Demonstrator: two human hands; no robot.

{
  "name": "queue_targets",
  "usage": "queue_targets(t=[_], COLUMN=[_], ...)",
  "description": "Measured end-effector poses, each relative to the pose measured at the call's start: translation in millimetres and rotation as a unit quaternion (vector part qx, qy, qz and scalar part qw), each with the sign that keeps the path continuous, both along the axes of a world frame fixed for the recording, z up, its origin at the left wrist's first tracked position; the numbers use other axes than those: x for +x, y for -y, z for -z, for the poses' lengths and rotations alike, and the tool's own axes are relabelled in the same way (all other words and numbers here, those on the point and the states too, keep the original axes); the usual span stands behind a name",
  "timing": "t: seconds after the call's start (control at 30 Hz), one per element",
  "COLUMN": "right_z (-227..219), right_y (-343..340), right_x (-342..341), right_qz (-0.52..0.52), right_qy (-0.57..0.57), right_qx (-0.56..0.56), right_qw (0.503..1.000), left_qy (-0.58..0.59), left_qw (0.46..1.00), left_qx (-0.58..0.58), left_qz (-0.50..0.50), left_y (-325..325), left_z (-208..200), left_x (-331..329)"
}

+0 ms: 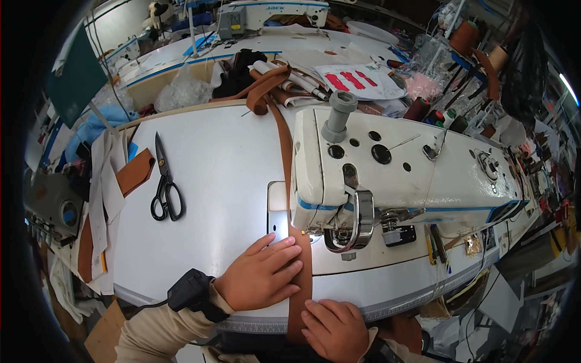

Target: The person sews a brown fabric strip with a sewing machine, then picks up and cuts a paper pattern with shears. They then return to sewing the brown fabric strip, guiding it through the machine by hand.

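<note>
A long brown strip [298, 290] of leather-like material runs from the far side of the white table, under the sewing machine's [387, 151] needle area, and down over the near edge. My left hand [260, 272] lies flat on the strip just in front of the presser foot, fingers stretched out and slightly spread. Closer to me, at the table's edge, my right hand [336, 330] has its fingers curled over the strip's right side; its thumb is not clearly visible. The machine's lamp lights the spot by the needle, which is mostly hidden behind the machine head.
Black-handled scissors [164, 181] lie on the white table [212, 145] to the left, beside a brown piece [135, 172] and pale fabric strips. Small tools [437, 245] rest right of the machine. Thread spools [417, 110], rolled material and a second machine [272, 13] stand farther back.
</note>
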State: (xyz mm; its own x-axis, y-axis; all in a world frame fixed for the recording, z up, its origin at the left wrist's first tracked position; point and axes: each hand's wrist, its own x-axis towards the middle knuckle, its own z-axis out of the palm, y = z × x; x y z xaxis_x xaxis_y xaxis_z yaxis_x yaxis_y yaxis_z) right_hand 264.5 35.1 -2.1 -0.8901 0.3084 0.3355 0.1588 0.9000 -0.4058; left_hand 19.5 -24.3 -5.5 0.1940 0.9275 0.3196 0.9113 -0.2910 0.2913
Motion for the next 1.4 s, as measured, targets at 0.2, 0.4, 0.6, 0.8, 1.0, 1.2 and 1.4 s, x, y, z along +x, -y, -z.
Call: queue_targets(t=[0.2,0.4,0.6,0.8,1.0,1.2,1.4], right_z=[-2.4,-4.4,-5.6,-4.5,-4.3,-6.2,-2.9], right_y=[-0.7,-6.4,-6.9,-9.6,-15.2,-23.7,-32.2], right_x=[-1.5,-1.1,-1.0,-2.5,-8.6,-17.3,-24.6], right_qz=[0.004,-0.019,-0.024,-0.029,-0.026,-0.021,-0.018], right_qy=[0.002,0.01,0.018,0.021,0.022,0.022,0.016], right_qx=[-0.004,-0.009,-0.008,-0.008,-0.003,-0.011,-0.005], right_qw=[1.0,1.0,1.0,0.999,0.999,0.999,1.0], left_qy=[0.004,0.03,0.041,0.033,0.043,0.058,0.046], left_qw=[1.0,0.999,0.999,0.999,0.999,0.996,0.998], left_qx=[0.008,0.004,0.012,-0.022,-0.025,-0.065,-0.043], left_qz=[0.011,0.016,0.021,0.026,0.015,0.017,0.024], left_y=[-2.2,-3.9,-6.1,-6.4,-12.4,-16.1,-23.3], left_z=[-0.6,-2.1,-2.4,-0.9,-1.1,-3.8,-4.5], left_x=[-0.3,-0.8,-1.8,-4.0,-9.6,-17.9,-20.1])
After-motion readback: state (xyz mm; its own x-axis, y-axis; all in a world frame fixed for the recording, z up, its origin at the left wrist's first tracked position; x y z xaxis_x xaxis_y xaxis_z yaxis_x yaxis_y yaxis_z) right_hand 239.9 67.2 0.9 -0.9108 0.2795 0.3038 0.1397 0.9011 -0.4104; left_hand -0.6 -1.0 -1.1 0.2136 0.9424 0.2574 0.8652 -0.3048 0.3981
